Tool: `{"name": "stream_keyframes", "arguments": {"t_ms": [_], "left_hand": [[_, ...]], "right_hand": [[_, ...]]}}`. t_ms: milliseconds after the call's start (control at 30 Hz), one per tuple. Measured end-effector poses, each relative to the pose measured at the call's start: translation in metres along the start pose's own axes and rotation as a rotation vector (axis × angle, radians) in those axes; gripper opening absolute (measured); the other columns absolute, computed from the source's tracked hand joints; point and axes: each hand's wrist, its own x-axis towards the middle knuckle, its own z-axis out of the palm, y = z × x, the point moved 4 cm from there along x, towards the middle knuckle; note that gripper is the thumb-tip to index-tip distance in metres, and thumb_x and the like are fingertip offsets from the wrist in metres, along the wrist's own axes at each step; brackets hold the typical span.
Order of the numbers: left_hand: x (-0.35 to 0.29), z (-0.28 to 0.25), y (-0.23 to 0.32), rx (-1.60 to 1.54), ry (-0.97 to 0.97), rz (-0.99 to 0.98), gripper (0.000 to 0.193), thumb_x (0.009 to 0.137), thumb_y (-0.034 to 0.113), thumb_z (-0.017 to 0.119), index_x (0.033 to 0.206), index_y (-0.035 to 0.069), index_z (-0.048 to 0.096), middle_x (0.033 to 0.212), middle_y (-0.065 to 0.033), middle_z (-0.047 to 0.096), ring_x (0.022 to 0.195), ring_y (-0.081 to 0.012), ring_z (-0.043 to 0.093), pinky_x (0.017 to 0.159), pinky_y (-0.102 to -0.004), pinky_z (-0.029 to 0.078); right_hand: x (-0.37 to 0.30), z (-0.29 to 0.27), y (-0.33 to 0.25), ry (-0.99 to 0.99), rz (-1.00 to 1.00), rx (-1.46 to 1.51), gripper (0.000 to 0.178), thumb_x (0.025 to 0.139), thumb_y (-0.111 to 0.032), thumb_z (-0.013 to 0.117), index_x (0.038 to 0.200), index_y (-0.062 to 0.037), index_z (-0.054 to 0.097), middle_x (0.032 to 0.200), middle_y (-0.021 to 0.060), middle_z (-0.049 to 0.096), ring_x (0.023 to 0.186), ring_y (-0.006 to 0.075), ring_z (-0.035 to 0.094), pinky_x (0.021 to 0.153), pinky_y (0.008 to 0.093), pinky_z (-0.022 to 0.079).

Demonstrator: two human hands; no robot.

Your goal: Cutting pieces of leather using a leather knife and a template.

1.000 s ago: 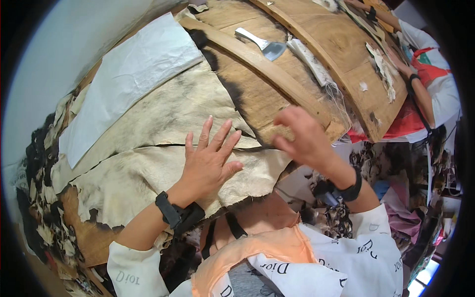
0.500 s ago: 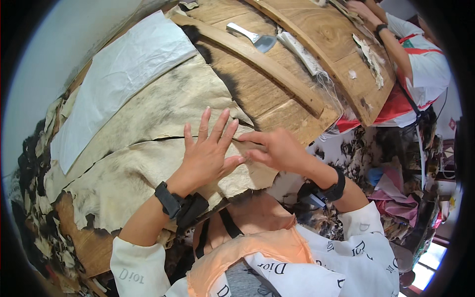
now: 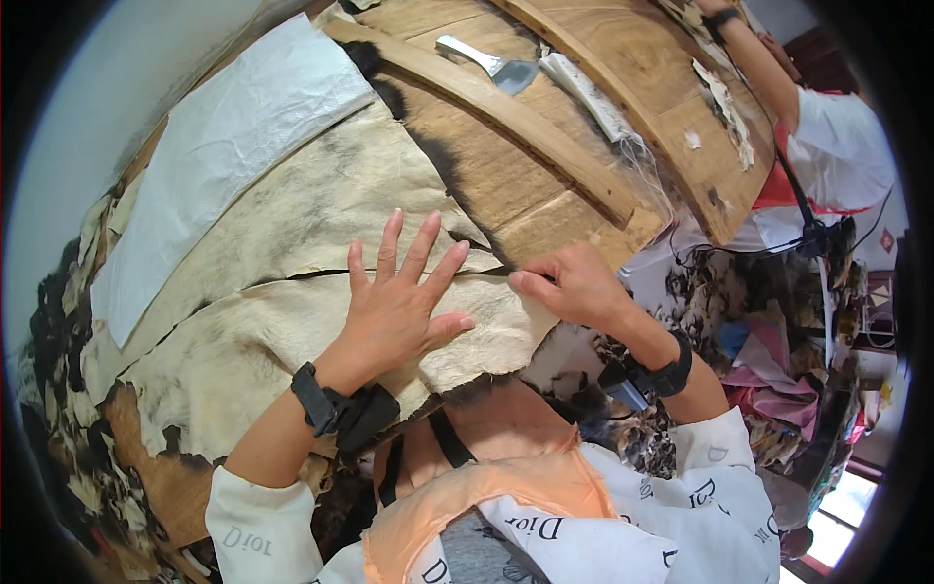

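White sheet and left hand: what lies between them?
Pale, grey-patched hide stretches from the white sheet to the left hand, as the head view shows.

The legible print (image 3: 535, 528) stands on the person's white shirt (image 3: 623, 479), beyond the near edge of the bench (image 3: 530, 200): one short word, repeated over the cloth. It shows black on the front, beside the peach fabric (image 3: 428, 511), and grey on the left sleeve (image 3: 258, 511); a pale letter marks the right sleeve (image 3: 715, 438).
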Motion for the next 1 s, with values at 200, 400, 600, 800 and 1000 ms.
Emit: {"name": "stream_keyframes", "arguments": {"t_ms": [200,400,600,800,1000], "left_hand": [[0.000,0.005,-0.002,-0.025,0.005,-0.013,0.073,0.080,0.056,0.054,0.141,0.023,0.031,0.151,-0.0121,0.010,0.137,-0.0405,0.004,0.095,-0.0715,0.010],[0.000,0.000,-0.002,-0.135,0.022,-0.046,0.068,0.083,0.050,0.053,0.140,0.021,0.032,0.150,-0.0101,0.016,0.138,-0.0365,0.006,0.099,-0.0680,0.009],[-0.043,-0.023,-0.010,-0.203,-0.040,-0.218,0.054,0.090,0.038,0.048,0.136,0.012,0.039,0.149,-0.0087,0.021,0.139,-0.0315,0.012,0.100,-0.0653,0.012],[-0.113,-0.021,-0.014,-0.273,0.097,-0.335,0.057,0.091,0.043,0.045,0.136,0.010,0.037,0.147,-0.0101,0.026,0.137,-0.0297,0.020,0.101,-0.0613,0.017],[-0.197,-0.053,-0.073,-0.186,0.152,-0.562,0.050,0.094,0.038,0.042,0.134,0.008,0.041,0.145,-0.0118,0.029,0.136,-0.0290,0.023,0.106,-0.0496,0.022]], "right_hand": [[-0.003,-0.004,0.011,0.052,0.002,-0.116,0.021,0.079,-0.026,0.061,0.075,-0.0046,0.063,0.064,0.0130,0.058,0.054,0.0282,0.056,0.051,0.0370,0.042],[-0.011,-0.007,-0.043,0.328,-0.736,-0.408,0.022,0.076,-0.018,0.063,0.096,-0.0102,0.063,0.093,0.0033,0.060,0.109,0.0248,0.052,0.084,0.0377,0.042],[-0.006,0.003,-0.023,0.208,-0.805,-0.520,0.028,0.076,-0.016,0.062,0.103,-0.0080,0.062,0.093,0.0007,0.060,0.113,0.0218,0.049,0.090,0.0377,0.038],[0.002,-0.013,-0.038,0.175,-0.855,-0.445,0.011,0.073,-0.010,0.062,0.082,-0.0056,0.066,0.078,0.0059,0.061,0.092,0.0251,0.060,0.082,0.0409,0.043],[0.051,-0.039,-0.072,0.176,-0.756,-0.266,0.012,0.076,-0.011,0.059,0.070,-0.0004,0.061,0.067,0.0111,0.058,0.066,0.0309,0.056,0.064,0.0388,0.042]]}}
